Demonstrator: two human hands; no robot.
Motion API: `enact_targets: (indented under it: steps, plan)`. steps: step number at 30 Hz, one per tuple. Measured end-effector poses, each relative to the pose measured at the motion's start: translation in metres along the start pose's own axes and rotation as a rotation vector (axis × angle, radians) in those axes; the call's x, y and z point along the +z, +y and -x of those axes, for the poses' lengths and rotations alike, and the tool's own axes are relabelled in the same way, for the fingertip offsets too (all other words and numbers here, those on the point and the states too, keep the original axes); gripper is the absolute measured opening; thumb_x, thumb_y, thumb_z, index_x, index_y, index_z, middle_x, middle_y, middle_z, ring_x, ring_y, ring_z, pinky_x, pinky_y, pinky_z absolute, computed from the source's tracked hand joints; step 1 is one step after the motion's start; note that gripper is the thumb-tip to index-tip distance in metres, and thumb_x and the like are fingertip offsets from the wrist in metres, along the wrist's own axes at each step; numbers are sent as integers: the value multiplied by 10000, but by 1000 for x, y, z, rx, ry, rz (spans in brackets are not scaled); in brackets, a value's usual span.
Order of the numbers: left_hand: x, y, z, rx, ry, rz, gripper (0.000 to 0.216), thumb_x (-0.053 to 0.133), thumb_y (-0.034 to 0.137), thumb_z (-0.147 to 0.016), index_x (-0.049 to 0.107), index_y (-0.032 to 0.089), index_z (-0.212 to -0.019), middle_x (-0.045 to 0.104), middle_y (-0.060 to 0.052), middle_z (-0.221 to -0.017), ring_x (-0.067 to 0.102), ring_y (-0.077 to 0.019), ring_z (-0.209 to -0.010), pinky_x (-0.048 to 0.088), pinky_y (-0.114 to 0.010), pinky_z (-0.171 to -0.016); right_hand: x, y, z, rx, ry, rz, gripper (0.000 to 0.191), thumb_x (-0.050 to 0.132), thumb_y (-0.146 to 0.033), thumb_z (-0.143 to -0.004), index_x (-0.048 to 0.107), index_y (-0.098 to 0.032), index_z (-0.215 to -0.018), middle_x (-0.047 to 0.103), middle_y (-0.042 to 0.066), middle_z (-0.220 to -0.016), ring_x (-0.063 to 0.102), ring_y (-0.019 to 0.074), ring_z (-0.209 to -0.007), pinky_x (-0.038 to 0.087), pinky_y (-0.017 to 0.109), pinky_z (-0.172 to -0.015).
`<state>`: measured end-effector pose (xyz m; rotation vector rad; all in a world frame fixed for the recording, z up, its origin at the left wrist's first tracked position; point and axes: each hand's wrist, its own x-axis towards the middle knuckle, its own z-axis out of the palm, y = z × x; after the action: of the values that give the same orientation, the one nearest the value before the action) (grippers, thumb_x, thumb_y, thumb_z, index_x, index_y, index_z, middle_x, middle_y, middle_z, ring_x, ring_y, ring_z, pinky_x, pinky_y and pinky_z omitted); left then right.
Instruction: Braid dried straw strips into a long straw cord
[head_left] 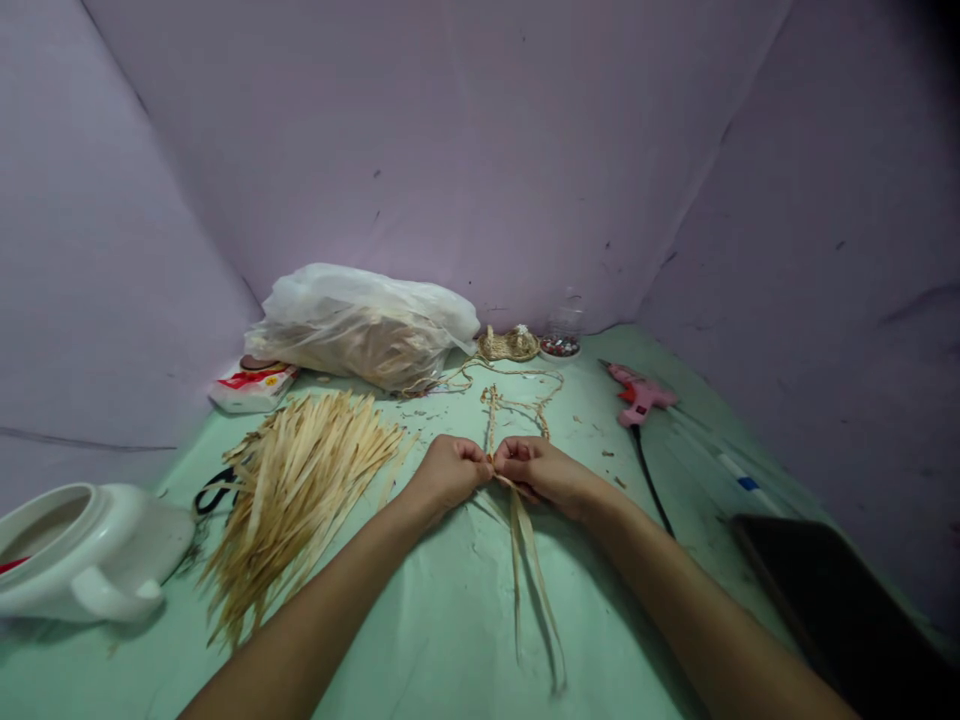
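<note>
A thin braid (492, 412) of pale dried plant strips runs away from me across the green tabletop. My left hand (450, 472) pinches its near end, thumb and fingers pressed together. Right beside it, my right hand (544, 468) grips the same end with curled fingers. The fingertips nearly touch and hide the spot where the strips cross. From under my right hand, loose strips (529, 570) trail towards me on the table. To the left of my left hand lies a thick bundle of flat dried strips (307, 480).
A plastic bag (367, 325), a small woven piece (508, 346) and a tub of beads (560, 346) stand at the back wall. On the right are a pink glue gun (641, 393) and a dark flat object (832, 600). A white pot (120, 540) and black scissors handles (214, 492) are left.
</note>
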<state>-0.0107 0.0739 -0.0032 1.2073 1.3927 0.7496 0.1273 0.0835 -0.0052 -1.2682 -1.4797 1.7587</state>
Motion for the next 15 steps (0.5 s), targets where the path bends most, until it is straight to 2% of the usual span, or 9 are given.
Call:
enact_targets:
  steps: [3, 8, 15]
  plan:
    - [-2, 0, 0, -46, -60, 25, 40, 526, 168, -532, 495, 142, -534, 356, 70, -363, 263, -35, -331, 147, -192, -373, 0, 4, -3, -45, 35, 160, 58, 490, -177, -661, 441, -180, -629, 353, -96, -396, 261, 43, -327, 194, 183, -352]
    - [-3, 4, 2, -102, -93, 43, 107, 527, 214, -565, 443, 163, -522, 296, 82, -340, 224, -37, -305, 104, -198, -359, -3, 9, -5, -241, 85, 434, 38, 489, -170, -653, 462, -168, -627, 420, -50, -512, 355, 65, -465, 247, 183, -425]
    - [2, -1, -2, -25, -10, -59, 57, 523, 184, -543, 506, 136, -518, 359, 64, -359, 261, -38, -349, 168, -191, -386, -6, 7, -3, -221, 121, 573, 47, 478, -183, -659, 518, -163, -648, 502, -19, -535, 404, 86, -488, 266, 194, -441]
